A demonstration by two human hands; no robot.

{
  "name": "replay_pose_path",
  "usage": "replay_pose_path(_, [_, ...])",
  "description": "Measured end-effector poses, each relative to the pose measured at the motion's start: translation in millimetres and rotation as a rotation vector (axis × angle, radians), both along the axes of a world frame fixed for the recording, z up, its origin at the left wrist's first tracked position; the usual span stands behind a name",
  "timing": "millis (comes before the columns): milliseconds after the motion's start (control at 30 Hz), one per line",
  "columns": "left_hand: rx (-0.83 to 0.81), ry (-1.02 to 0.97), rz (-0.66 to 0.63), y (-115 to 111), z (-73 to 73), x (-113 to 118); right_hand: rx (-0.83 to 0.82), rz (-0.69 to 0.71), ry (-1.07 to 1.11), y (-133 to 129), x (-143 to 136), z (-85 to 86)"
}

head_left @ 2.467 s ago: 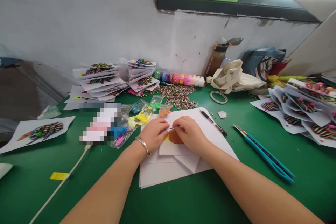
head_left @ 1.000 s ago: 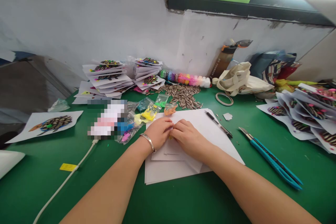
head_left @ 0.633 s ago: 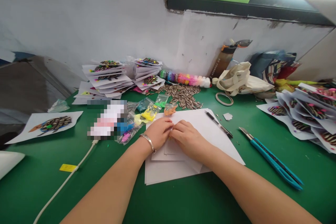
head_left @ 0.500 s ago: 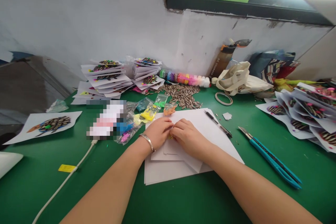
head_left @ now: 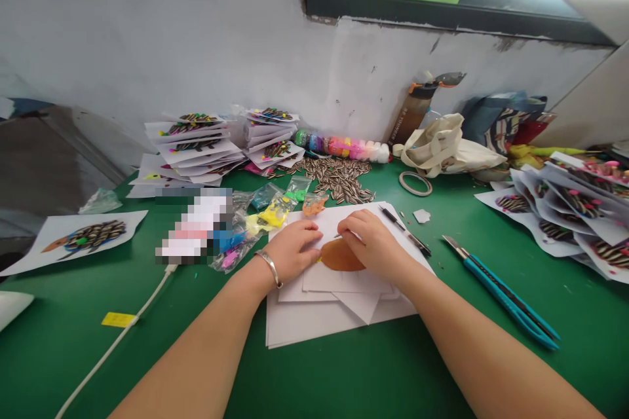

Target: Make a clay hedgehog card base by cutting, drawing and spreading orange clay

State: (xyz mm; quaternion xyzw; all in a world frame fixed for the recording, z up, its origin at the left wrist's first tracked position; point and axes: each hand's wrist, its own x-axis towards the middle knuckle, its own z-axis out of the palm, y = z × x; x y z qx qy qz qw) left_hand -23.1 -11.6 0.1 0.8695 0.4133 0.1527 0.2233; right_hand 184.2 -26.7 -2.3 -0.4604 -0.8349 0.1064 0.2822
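Observation:
A flat orange-brown oval of clay (head_left: pixel 339 258) lies on white paper (head_left: pixel 295 324) in front of me, partly covered by my right hand (head_left: pixel 376 245). That hand's fingers are bent together over the oval's upper right. A small pointed tip shows at them, too small to name. On the left edge of the oval rests my left hand (head_left: pixel 293 254), thumb and fingers apart, with a silver bangle at its wrist. By its thumb is a tiny yellow bit (head_left: pixel 318 260). Several sheets lie stacked beneath both hands, one corner folded out.
Sunflower seeds (head_left: pixel 339 178) are heaped behind the paper. Bags of coloured clay (head_left: pixel 270 215) lie left of it. A pen (head_left: pixel 405 230), a tape roll (head_left: pixel 415 184) and a blue craft knife (head_left: pixel 506 294) with its blade out are at right. Stacks of seed pictures (head_left: pixel 191 147) stand behind.
My right hand has moved right and up, away from my left hand, so the brown oval now shows between them. My left hand's thumb and fingers have spread. The view has shifted slightly.

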Motion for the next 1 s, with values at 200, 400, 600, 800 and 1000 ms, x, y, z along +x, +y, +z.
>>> replay_pose_path(200, [0.047,0.028,-0.029,-1.3,-2.4,1.2,0.012,-0.057,0.002,5.6,6.1,-1.1])
replay_pose_path(400, [0.030,0.015,-0.002,-2.3,-2.8,0.1,0.000,-0.094,0.028,6.1,10.1,-1.8])
replay_pose_path(600, [0.033,0.018,-0.017,-3.4,-4.8,-1.0,0.003,-0.101,0.038,7.4,11.5,-2.5])
replay_pose_path(800, [0.040,0.001,-0.011,-3.8,-4.4,-0.3,0.005,-0.126,0.059,8.1,14.1,-0.7])
replay_pose_path(1000, [0.060,0.035,-0.015,-4.8,-4.3,-0.5,-0.002,-0.177,0.080,12.6,23.6,-5.5])
